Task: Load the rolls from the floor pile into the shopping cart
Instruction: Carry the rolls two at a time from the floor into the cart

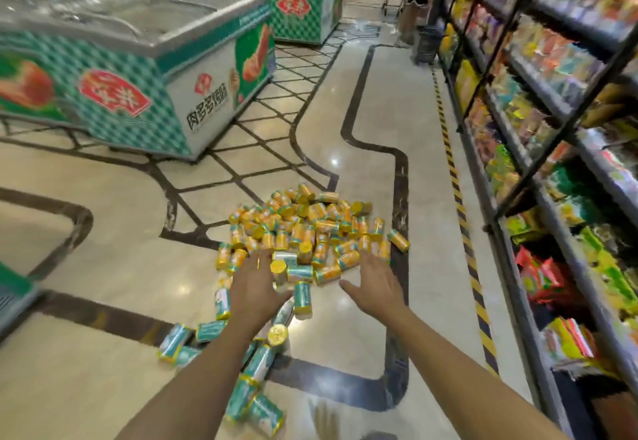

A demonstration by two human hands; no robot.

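A supermarket aisle. Both hands, left hand point(254, 289) and right hand point(374, 284), reach out with fingers spread wide and empty toward the pile of yellow rolls point(307, 232) on the floor point(103, 253), likely to scoop several. No cart is visible.

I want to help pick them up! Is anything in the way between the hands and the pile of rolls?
No, nothing visible is. The left hand and right hand are open and reach straight at the pile of rolls on the floor. A few loose rolls lie closer to the person.
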